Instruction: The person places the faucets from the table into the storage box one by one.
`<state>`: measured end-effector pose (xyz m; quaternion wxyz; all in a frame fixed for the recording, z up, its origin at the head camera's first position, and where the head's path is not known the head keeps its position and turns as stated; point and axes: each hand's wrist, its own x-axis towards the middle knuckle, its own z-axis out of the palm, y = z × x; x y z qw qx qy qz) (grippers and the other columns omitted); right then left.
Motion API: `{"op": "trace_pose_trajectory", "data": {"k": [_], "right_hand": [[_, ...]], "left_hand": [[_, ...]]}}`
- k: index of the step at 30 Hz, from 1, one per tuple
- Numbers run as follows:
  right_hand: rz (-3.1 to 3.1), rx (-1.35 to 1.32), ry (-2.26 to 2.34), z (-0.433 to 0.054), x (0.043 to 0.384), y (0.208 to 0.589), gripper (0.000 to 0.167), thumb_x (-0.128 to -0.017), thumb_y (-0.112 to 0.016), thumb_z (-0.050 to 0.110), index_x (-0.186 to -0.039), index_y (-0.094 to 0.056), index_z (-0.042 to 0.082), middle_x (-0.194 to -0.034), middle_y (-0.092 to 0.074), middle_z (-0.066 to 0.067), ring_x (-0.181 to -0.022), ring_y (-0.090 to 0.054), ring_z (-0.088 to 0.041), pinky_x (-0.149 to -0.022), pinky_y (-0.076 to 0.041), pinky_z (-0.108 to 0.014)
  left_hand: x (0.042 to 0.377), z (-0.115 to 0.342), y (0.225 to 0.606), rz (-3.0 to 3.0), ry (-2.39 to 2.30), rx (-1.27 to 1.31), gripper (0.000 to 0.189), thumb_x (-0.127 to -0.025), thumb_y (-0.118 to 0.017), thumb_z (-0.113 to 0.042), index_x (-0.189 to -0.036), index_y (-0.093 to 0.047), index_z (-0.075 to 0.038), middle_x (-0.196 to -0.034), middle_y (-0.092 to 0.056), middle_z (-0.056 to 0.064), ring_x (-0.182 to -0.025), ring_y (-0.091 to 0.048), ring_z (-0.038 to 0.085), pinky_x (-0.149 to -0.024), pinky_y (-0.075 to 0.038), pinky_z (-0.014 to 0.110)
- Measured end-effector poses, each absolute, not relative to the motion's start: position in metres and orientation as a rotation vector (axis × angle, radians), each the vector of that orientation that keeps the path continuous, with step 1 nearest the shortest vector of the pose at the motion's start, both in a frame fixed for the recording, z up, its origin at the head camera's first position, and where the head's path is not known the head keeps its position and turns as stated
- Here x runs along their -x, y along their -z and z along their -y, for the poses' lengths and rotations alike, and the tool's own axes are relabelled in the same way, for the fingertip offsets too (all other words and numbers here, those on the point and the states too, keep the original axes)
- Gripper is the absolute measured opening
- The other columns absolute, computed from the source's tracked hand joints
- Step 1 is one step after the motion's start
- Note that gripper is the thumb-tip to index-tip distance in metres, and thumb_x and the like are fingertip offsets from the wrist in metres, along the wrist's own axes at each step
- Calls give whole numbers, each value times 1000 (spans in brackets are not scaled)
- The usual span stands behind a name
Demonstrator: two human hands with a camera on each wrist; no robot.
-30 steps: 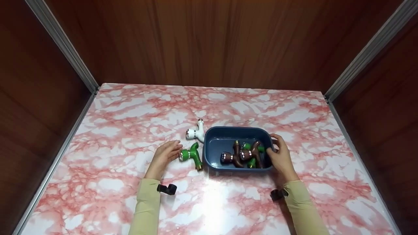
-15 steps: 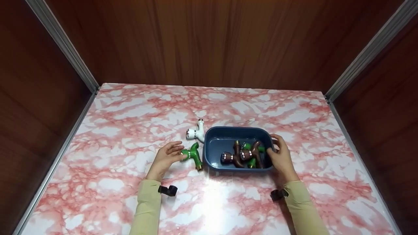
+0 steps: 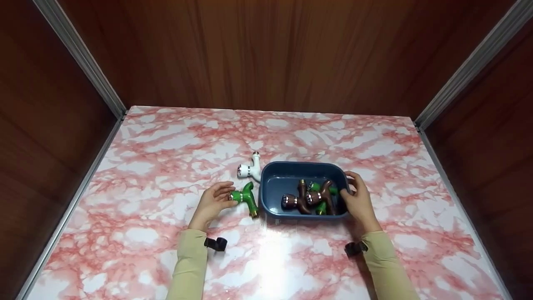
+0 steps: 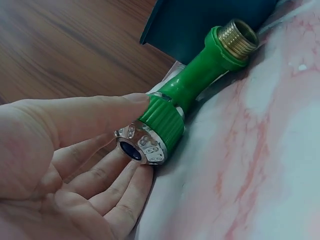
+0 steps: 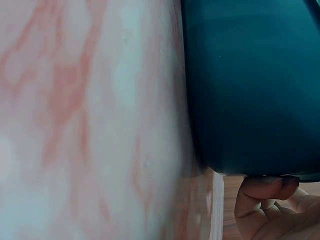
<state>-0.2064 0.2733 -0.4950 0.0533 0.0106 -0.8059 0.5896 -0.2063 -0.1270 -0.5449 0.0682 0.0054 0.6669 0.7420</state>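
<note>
A green tap (image 3: 248,197) with a chrome-trimmed knob and brass threaded end lies on the table, left of a blue plastic basin (image 3: 303,218). My left hand (image 3: 212,203) pinches its knob, thumb on the upper side and fingers round the far side, as the left wrist view shows close up on the ribbed knob (image 4: 162,120). At the basin's right end, my right hand (image 3: 359,202) grips the wall, thumb inside and fingers outside. Within the basin lie two brown taps (image 3: 303,202), with green tap parts (image 3: 321,208) partly hidden under them.
A white tap (image 3: 250,170) lies behind the green one, close against the basin's left side. The pink-and-white marbled table (image 3: 166,146) is bordered by brown wood-grain panels (image 3: 266,54) at the back and sides.
My left hand has moved slightly right, and its thumb and fingers have closed on the green tap's knob. The right hand, basin and other taps have stayed in place.
</note>
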Motion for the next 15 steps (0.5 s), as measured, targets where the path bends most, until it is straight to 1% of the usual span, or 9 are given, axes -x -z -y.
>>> {"op": "trace_pose_trajectory", "data": {"k": [4,9,15], "right_hand": [[2459,-30,-1785,-273,206,494,50,-86,-49,-14,-135,-42,-5,-124,-50,-33,-94,-54,-49,-65,-43,-21],[2467,-42,-1772,-274,206,494,50,-87,-49,-14,-135,-42,-5,-126,-49,-32,-102,-53,-47,-67,-41,-22],[2474,-30,-1775,-274,207,495,50,-86,-49,-14,-135,-42,-5,-127,-49,-32,-100,-54,-47,-66,-41,-22]], "left_hand": [[207,126,546,-2067,-2207,-20,57,-73,-71,18,-126,-53,10,-123,-56,28,-116,-53,35,-102,-42,43],[208,124,549,-2125,-2195,-18,55,-72,-72,19,-123,-55,10,-121,-58,27,-113,-55,34,-102,-42,41],[205,123,545,-2135,-2209,-40,52,-71,-71,20,-121,-55,14,-121,-56,31,-115,-53,38,-104,-39,43]]}}
